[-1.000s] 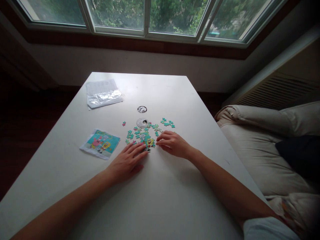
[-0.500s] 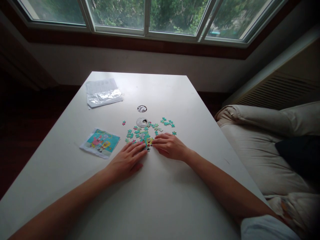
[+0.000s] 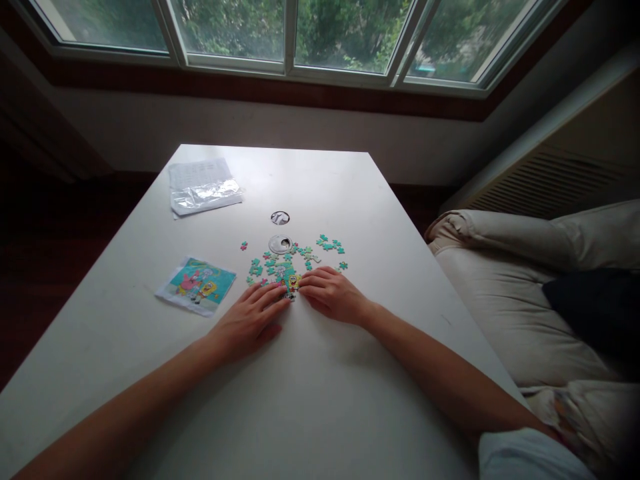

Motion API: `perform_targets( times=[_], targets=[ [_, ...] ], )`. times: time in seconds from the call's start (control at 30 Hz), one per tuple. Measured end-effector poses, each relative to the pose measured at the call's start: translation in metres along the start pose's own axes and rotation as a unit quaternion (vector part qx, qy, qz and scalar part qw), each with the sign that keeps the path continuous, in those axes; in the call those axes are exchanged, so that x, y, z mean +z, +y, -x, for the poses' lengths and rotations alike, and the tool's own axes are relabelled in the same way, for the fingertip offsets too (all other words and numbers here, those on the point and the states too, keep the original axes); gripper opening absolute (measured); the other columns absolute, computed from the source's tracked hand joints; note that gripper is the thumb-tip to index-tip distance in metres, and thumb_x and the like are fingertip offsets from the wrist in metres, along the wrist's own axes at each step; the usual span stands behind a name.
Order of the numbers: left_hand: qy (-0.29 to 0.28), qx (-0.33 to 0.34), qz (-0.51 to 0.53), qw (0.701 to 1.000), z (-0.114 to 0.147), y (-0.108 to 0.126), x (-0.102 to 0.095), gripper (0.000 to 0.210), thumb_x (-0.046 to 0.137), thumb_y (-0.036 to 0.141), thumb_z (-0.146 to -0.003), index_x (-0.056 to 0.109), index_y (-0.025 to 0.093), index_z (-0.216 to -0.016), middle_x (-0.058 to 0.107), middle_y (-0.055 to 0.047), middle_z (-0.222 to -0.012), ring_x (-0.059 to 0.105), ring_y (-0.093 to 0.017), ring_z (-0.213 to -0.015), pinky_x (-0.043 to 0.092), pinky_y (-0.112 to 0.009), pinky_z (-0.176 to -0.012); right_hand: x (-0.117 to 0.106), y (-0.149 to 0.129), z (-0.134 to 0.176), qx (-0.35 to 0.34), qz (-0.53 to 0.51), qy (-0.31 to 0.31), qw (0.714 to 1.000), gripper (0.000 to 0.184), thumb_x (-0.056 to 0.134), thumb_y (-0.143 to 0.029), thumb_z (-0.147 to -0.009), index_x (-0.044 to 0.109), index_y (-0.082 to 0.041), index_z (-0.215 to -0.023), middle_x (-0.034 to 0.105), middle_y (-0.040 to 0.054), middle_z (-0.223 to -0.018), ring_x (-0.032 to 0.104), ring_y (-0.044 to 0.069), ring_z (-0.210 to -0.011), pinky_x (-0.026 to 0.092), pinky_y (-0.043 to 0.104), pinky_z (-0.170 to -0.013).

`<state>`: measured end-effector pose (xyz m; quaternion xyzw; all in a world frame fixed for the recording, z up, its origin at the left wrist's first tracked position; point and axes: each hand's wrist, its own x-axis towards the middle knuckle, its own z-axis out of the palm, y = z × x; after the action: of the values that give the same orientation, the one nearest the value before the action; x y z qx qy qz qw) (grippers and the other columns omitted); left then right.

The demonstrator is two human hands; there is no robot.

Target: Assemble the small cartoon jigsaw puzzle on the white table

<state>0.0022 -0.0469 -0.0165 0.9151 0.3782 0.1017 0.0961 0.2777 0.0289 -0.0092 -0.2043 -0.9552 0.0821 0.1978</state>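
Note:
A small joined patch of jigsaw puzzle (image 3: 284,269) with a teal ground and a yellow cartoon figure lies on the white table between my hands. My left hand (image 3: 249,317) rests palm down, its fingers stretched out over the patch's lower left edge and hiding part of it. From the right, my right hand (image 3: 333,294) holds its curved fingers together against the yellow puzzle piece (image 3: 294,282); its fingertips are partly hidden. Loose puzzle pieces (image 3: 256,268) in teal, pink and pale green are scattered just beyond both hands.
Left of my hands lies a picture packet (image 3: 200,285) with cartoon figures. A clear plastic bag with papers (image 3: 205,187) sits at the far left of the table (image 3: 310,400). A round cable-hole cover (image 3: 281,244) and an open hole (image 3: 280,218) are beyond the pieces. A beige sofa (image 3: 500,293) stands right.
The whole view has shifted slightly, so everything sits a little further left. My hands stay at the puzzle patch with almost no movement against it.

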Motion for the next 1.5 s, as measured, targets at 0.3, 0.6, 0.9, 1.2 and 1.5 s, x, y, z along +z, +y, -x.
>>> perform_targets(
  times=[0.3,0.6,0.9,1.2,1.5],
  targets=[
    [-0.009,0.003,-0.004,1.000,0.001,0.000,-0.002,0.050,0.049,0.035,-0.101,0.047,0.024,-0.149,0.040,-0.010,-0.160,0.034,-0.028,-0.149,0.025,-0.053,-0.124,-0.024,0.042,0.028,0.368,0.192,0.043,0.909,0.016,0.060,-0.033,-0.095,0.071,-0.021,-0.093,0.069,0.0110,-0.095,0.060,0.026,-0.091,0.045,0.036,-0.073],
    [-0.005,0.004,0.009,1.000,0.001,-0.001,-0.003,0.050,0.051,0.035,-0.100,0.047,0.024,-0.149,0.041,-0.011,-0.159,0.035,-0.028,-0.149,0.024,-0.053,-0.124,-0.030,0.044,0.032,0.372,0.155,-0.013,0.915,0.011,0.061,-0.031,-0.095,0.070,-0.024,-0.093,0.068,0.0069,-0.098,0.059,0.022,-0.090,0.039,0.032,-0.064],
    [0.005,0.003,0.018,1.000,0.000,0.000,-0.002,0.049,0.050,0.034,-0.100,0.048,0.024,-0.148,0.042,-0.010,-0.159,0.036,-0.028,-0.148,0.024,-0.053,-0.125,-0.035,0.058,0.038,0.324,0.106,-0.033,0.939,0.011,0.062,-0.023,-0.091,0.068,-0.024,-0.100,0.064,0.0063,-0.098,0.058,0.022,-0.092,0.042,0.030,-0.069],
    [0.001,0.004,0.011,1.000,0.001,-0.001,-0.001,0.049,0.050,0.033,-0.100,0.048,0.024,-0.148,0.042,-0.010,-0.159,0.035,-0.028,-0.149,0.025,-0.052,-0.124,-0.035,0.070,0.037,0.338,0.038,-0.035,0.940,0.007,0.065,-0.024,-0.078,0.062,-0.021,-0.083,0.061,0.0060,-0.093,0.056,0.022,-0.089,0.045,0.032,-0.079],
    [0.005,0.007,0.006,1.000,0.001,-0.002,-0.001,0.048,0.049,0.034,-0.100,0.048,0.024,-0.148,0.041,-0.010,-0.159,0.035,-0.028,-0.149,0.024,-0.053,-0.124,-0.030,0.068,0.035,0.301,-0.070,0.019,0.951,0.007,0.056,-0.015,-0.077,0.055,-0.021,-0.081,0.062,-0.0006,-0.077,0.052,0.015,-0.069,0.039,0.027,-0.065]
  ],
)
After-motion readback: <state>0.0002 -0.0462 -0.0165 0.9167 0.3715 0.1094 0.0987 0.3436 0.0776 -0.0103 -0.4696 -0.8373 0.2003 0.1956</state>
